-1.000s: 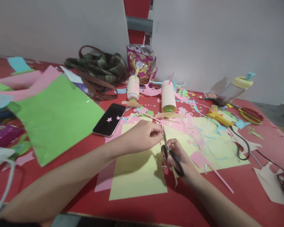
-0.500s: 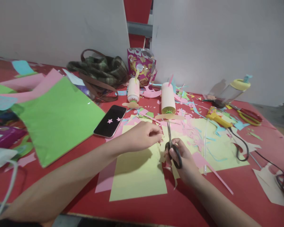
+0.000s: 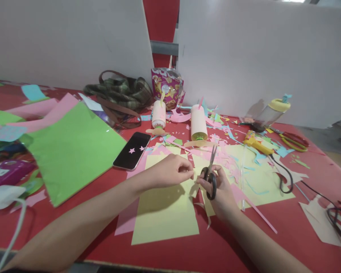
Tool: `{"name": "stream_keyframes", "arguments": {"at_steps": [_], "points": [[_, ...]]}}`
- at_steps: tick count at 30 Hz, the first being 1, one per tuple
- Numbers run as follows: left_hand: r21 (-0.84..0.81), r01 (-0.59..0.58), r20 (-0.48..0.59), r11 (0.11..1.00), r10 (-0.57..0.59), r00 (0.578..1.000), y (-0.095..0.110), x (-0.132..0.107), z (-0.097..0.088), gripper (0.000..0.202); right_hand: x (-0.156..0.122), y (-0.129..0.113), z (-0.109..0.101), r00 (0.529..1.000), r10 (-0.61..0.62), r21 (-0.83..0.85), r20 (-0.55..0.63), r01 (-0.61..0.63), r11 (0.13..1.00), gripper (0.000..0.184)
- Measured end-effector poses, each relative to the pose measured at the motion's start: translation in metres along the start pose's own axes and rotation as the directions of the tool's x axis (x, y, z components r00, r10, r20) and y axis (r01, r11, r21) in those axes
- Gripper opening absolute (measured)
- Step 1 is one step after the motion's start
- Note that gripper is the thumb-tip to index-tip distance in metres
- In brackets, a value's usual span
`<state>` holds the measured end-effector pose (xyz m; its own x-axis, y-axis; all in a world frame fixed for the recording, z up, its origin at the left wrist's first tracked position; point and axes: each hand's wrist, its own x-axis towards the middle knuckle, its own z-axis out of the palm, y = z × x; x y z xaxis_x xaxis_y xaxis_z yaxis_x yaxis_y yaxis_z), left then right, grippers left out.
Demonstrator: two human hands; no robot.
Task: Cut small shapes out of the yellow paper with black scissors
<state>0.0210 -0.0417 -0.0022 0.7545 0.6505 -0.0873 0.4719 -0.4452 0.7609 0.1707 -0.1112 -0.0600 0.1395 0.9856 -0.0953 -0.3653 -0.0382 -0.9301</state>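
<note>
My right hand (image 3: 221, 193) is closed around the black-handled scissors (image 3: 211, 172), whose blades point away from me and up. Close beside it, my left hand (image 3: 176, 170) has its thumb and fingers pinched together; whatever they hold, if anything, is too small to make out. Below the hands lies a pale yellow sheet (image 3: 165, 220), partly over a pink sheet (image 3: 125, 220). A thin curled paper scrap hangs or lies just under the right hand. Two pink paper stars rest on the black phone (image 3: 132, 150), left of my left hand.
Two white paper-wrapped bottles (image 3: 199, 120) stand beyond my hands amid paper scraps. At the right are a yellow glue gun (image 3: 258, 144), red-and-yellow scissors (image 3: 294, 141) and a tilted clear bottle (image 3: 268, 115). Green sheets (image 3: 76, 148) lie left, with a snack bag (image 3: 167, 87) behind.
The scissors have swung to point further right, and their blades have moved away from my left hand. The view has shifted slightly; my left hand stays pinched.
</note>
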Motion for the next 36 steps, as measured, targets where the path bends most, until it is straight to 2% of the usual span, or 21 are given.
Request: {"name": "stream_keyframes", "arguments": {"at_steps": [8,17,22,29,36], "points": [[0.061,-0.016,-0.011,0.998,0.017,1.0,0.0,-0.003,0.021,0.023,-0.002,-0.001,0.003,1.0,0.009,0.011,0.029,-0.01,1.0,0.039],[0.011,-0.045,-0.04,0.999,0.045,0.998,-0.012,-0.015,0.038,0.023,-0.005,-0.002,0.005,0.993,0.072,-0.04,0.098,-0.069,0.997,0.039],[-0.027,-0.008,-0.084,1.0,0.006,0.996,-0.013,-0.02,0.041,0.022,-0.006,-0.003,0.008,0.989,0.102,-0.09,0.107,-0.093,0.992,0.04],[-0.055,0.076,-0.143,0.996,-0.083,0.986,-0.015,-0.023,0.048,0.022,-0.005,0.001,0.006,0.992,0.081,-0.13,0.101,-0.067,0.989,0.036],[-0.147,0.106,-0.199,0.984,-0.134,0.971,-0.017,-0.024,0.051,0.021,-0.005,0.003,0.007,0.994,0.081,-0.143,0.076,-0.069,0.987,0.037]]}}
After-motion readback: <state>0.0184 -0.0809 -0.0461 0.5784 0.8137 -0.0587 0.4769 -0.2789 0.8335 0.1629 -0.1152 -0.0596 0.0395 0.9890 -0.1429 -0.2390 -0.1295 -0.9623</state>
